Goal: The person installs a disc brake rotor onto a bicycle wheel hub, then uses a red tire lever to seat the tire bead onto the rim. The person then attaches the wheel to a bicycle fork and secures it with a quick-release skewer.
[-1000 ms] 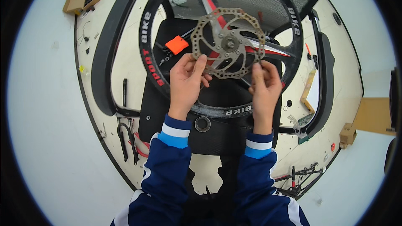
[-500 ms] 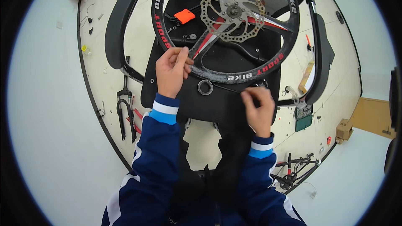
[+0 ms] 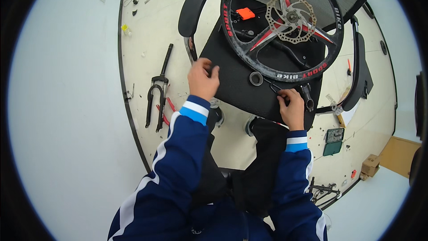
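Note:
My left hand is over the left front edge of the black chair seat, its fingers curled in. A small dark patch shows between thumb and fingers; I cannot make out what it is. My right hand is at the seat's front right, thumb and fingers pinched at the end of a thin black bent rod. Just left of that rod lies a dark metal ring. Behind both, a black bicycle wheel with red and white spokes and a silver disc brake rotor lies over the seat.
A black handlebar passes under the wheel. A bicycle stem lies right of my right hand, an orange pouch behind. Chair armrests flank the seat. On the floor are a suspension fork, a green tool case and a bicycle frame.
My view has swung, so the chair and wheel appear further right. My left hand has drawn away from the wheel rim toward the seat's left front edge. My right hand stays by the rod.

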Motion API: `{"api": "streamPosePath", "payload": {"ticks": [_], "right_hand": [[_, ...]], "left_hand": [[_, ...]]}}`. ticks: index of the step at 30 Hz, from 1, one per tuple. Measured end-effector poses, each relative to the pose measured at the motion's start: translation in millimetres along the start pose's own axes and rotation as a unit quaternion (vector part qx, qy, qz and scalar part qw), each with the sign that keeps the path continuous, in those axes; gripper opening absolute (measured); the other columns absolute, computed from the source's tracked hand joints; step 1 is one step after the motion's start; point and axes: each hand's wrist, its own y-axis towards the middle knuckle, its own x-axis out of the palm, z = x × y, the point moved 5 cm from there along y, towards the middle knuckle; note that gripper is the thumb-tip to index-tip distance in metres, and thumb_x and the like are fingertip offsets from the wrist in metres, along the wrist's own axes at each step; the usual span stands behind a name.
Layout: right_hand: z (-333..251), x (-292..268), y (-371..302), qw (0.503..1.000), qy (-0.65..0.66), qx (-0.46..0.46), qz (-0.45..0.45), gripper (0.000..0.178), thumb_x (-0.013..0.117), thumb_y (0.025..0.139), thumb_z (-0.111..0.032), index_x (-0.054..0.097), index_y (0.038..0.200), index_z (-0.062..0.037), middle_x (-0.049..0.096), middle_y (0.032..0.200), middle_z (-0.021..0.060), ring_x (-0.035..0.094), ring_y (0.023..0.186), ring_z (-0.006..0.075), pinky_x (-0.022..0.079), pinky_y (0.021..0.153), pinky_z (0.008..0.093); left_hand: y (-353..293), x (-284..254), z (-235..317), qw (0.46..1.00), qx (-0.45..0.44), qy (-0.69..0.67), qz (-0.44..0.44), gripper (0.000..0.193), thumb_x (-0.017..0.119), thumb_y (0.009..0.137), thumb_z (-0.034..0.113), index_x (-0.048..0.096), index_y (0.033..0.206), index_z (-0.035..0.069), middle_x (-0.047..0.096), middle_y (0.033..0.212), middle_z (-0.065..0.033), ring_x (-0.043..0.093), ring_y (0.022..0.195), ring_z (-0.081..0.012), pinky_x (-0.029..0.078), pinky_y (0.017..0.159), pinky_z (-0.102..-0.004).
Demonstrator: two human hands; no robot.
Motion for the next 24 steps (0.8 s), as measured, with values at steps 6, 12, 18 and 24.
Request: {"api": "streamPosePath", "payload": {"ticks": [6, 12, 18, 24], "right_hand": [[2.1, -1.9, 6.7, 0.997, -0.036, -0.030, 0.055, 0.010, 0.068, 0.075, -0.004, 0.067, 0.084, -0.0018, 0.062, 0.087, 0.0113, 0.058, 0.087, 0.0310, 0.047, 0.078, 0.0384], [10.6, -3.4, 10.6, 0.996, -0.042, 0.017, 0.079, 0.016, 0.068, 0.076, -0.007, 0.066, 0.091, -0.0014, 0.064, 0.092, 0.0113, 0.060, 0.090, 0.0320, 0.048, 0.079, 0.0382], [8.5, -2.9, 7.6, 0.996, -0.048, 0.025, 0.072, 0.022, 0.068, 0.077, -0.010, 0.066, 0.097, -0.0018, 0.063, 0.093, 0.0109, 0.060, 0.090, 0.0298, 0.048, 0.078, 0.0378], [3.8, -0.6, 12.5, 0.990, -0.126, 0.035, 0.049, 0.024, 0.071, 0.075, -0.015, 0.067, 0.095, -0.0037, 0.058, 0.082, 0.0086, 0.058, 0.079, 0.0274, 0.047, 0.070, 0.0376]], "left_hand": [[13.2, 12.2, -31.4, 0.999, 0.027, 0.027, -0.019, 0.010, 0.067, 0.077, 0.003, 0.063, 0.086, -0.001, 0.059, 0.081, -0.0162, 0.061, 0.072, -0.0316, 0.049, 0.066, -0.0390], [7.6, 24.4, -1.1, 0.996, 0.040, -0.021, -0.074, 0.007, 0.065, 0.083, 0.003, 0.067, 0.090, -0.001, 0.063, 0.077, -0.0093, 0.057, 0.061, -0.0150, 0.046, 0.059, -0.0266], [-8.8, 55.2, 34.0, 0.985, 0.087, -0.023, -0.149, 0.010, 0.069, 0.078, 0.009, 0.067, 0.085, 0.003, 0.063, 0.077, -0.0116, 0.059, 0.070, -0.0264, 0.048, 0.064, -0.0359], [-27.7, 91.6, 64.6, 0.983, 0.105, -0.010, -0.150, 0.012, 0.070, 0.076, 0.014, 0.065, 0.080, 0.004, 0.062, 0.080, -0.0122, 0.057, 0.079, -0.0322, 0.047, 0.071, -0.0412]]}}
